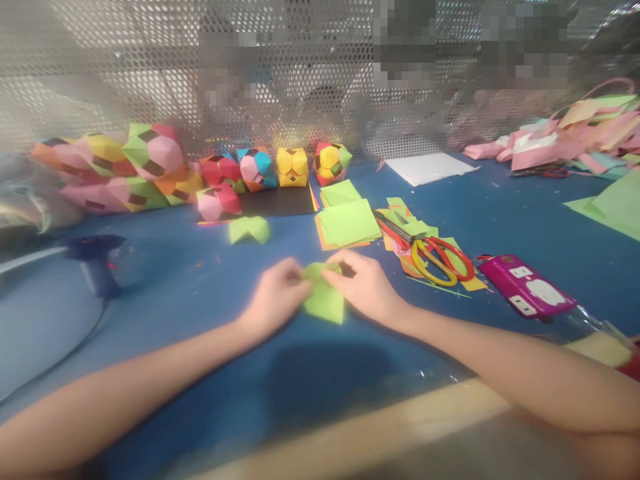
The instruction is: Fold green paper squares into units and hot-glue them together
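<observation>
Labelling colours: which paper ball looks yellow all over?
The yellow ball, between the blue-and-pink ball and the rightmost, red-yellow-green ball; the rest show other colours.

Lime green against deep blue

The held sheet (324,303) is plain lime green, as are the folded piece (257,230) and the top of the paper stack (350,223), whose edges show orange. Blue covers the bench (190,287). The scissors (418,251) have one yellow loop and one red. The case (527,287) is magenta with white shapes. One paper ball (292,167) is plain yellow; the ball (256,169) beside it mixes blue, pink and red patches. Grey, dotted with round holes, fills the screen (150,80).
</observation>
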A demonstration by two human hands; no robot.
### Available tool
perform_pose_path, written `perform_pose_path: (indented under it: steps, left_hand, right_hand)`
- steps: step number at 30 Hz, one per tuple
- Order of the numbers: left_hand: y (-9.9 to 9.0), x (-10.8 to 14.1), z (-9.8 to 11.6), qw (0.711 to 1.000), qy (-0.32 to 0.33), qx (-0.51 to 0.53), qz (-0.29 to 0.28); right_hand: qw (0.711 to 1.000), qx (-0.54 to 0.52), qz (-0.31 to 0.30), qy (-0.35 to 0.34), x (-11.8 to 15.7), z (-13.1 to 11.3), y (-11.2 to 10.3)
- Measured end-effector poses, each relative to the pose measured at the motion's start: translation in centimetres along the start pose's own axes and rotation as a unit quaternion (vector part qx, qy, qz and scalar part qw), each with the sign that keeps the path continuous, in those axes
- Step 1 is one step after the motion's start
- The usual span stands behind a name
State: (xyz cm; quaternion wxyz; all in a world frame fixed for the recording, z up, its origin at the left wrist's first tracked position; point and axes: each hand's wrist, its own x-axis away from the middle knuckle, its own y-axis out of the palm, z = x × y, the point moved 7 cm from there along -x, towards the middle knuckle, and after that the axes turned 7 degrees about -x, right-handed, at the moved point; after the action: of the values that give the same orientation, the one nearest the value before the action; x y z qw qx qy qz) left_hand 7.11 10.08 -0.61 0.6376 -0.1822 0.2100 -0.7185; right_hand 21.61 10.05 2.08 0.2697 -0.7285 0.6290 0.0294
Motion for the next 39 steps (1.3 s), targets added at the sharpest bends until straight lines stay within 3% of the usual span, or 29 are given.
perform_pose_path:
  steps: [3,7,11,16,20,25,31,39]
  left_hand:
    - [0.0,0.0,0.0,1.0,0.001,0.018,-0.008]
    - [0.0,-0.1,-0.2,0.999,-0.003,0.03,-0.013]
    - [-0.1,-0.2,-0.4,0.999,-0.008,0.039,-0.01]
    - [-0.1,-0.2,-0.2,0.999,-0.001,0.035,-0.01]
    - [-0.1,-0.1,0.0,0.999,0.008,0.031,-0.01]
    - [-0.1,0.1,0.3,0.999,0.019,0.029,-0.006]
    - [0.1,0.1,0.3,0.999,0.026,0.035,-0.023]
    - [0.6,0.0,0.2,0.997,0.039,0.052,-0.049]
  right_hand:
    - [0.996,0.008,0.005,-0.091,0.3,-0.9,-0.1]
    - [0.976,0.021,-0.033,-0.214,0.9,-1.9,0.3]
    - [0.968,0.032,-0.048,-0.244,1.2,-2.2,0.4]
    - [0.978,0.02,-0.064,-0.197,1.0,-1.8,0.5]
    - [0.995,-0.001,-0.036,-0.096,0.4,-0.5,0.3]
    - [0.996,-0.013,-0.088,0.007,0.2,0.6,1.1]
    - [0.997,-0.021,-0.074,0.027,0.2,0.5,0.8]
    - [0.999,0.005,-0.051,-0.005,0.3,0.1,0.5]
